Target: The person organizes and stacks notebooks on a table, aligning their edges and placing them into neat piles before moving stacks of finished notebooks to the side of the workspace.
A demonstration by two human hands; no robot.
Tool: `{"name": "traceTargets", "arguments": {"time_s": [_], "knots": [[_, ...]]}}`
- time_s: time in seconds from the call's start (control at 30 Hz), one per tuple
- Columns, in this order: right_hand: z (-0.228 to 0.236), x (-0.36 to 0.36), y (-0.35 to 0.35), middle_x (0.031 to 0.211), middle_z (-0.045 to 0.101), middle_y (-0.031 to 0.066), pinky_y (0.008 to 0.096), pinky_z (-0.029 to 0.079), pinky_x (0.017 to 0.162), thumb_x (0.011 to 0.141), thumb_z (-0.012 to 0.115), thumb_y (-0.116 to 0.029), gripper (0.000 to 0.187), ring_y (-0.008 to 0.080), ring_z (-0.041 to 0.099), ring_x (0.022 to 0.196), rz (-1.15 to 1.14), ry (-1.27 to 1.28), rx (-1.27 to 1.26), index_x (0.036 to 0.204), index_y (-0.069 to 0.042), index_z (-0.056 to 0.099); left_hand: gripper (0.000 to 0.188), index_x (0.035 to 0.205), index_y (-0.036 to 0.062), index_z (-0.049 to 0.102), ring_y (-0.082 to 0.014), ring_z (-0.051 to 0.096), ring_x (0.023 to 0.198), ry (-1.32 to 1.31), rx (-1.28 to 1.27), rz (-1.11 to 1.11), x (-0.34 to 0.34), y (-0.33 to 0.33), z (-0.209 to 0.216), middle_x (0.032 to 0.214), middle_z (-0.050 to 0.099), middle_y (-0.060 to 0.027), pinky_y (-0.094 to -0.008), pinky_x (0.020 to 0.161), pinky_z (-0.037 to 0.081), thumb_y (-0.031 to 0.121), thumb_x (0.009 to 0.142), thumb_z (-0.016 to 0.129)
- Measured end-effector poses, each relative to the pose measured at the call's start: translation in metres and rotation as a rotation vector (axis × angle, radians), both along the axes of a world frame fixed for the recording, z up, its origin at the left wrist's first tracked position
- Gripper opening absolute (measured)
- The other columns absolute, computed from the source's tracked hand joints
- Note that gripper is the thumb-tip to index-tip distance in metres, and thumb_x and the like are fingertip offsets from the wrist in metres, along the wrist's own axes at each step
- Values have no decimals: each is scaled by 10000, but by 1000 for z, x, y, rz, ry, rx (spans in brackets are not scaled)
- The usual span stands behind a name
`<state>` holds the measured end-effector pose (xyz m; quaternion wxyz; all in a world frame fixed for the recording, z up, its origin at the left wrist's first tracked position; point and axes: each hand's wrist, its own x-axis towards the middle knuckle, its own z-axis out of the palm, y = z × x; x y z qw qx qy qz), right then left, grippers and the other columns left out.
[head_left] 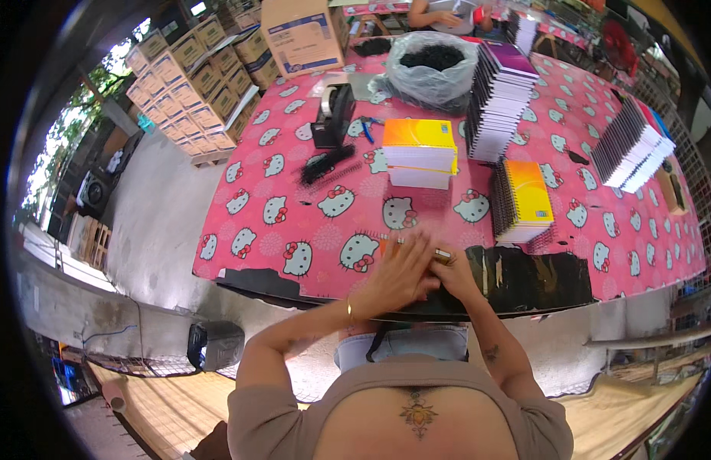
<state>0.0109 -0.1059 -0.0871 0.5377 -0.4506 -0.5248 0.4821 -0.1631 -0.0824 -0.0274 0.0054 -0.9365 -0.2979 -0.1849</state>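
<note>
At the table's near edge, a notebook [443, 254] with an orange and yellow cover lies mostly hidden under my hands. My left hand [403, 270] rests on top of it, fingers stretched out and pointing away from me. Curled around its right end is my right hand [453, 274], fingers closed. A thin black binding coil seems to stick out to the left of the notebook. Just beyond stands a stack of yellow-orange notebooks [420, 153] with no coils showing. To the right is a stack of coil-bound yellow notebooks [524, 203].
A pink cartoon-print cover [294, 207] lies over the table. On it are a black tape dispenser [334, 115], blue-handled pliers [367, 130], loose black coils [327, 165], a plastic bag of coils [432, 73], and tall notebook stacks [502, 100]. Cartons [190, 92] stand behind left; another person [451, 15] sits opposite.
</note>
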Motion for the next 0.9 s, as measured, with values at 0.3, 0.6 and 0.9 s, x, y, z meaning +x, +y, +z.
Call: {"name": "traceTargets", "arguments": {"time_s": [0.3, 0.6, 0.9], "knots": [[9, 5, 1, 865, 704, 60, 289, 515, 711, 863, 651, -18, 215, 98, 615, 781, 77, -42, 3, 1076, 4, 675, 758, 1482, -27, 333, -373, 257, 1470, -43, 0, -39, -9, -24, -7, 1553, 325, -214, -590, 1173, 108, 509, 971, 494], [58, 20, -15, 963, 724, 152, 334, 516, 789, 842, 726, -109, 266, 230, 679, 838, -29, -461, 216, 1090, -15, 703, 189, 1062, 98, 655, -210, 641, 909, -271, 25, -84, 2, 11, 17, 948, 661, -22, -559, 1134, 254, 201, 905, 670], [61, 51, -25, 954, 725, 113, 293, 513, 819, 883, 722, -91, 236, 158, 670, 884, 73, -417, 14, 1097, 7, 705, 212, 1052, 76, 630, -251, 614, 864, -292, 2, -118, 8, 7, 18, 921, 629, -59, -434, 871, 447, 167, 871, 694]]}}
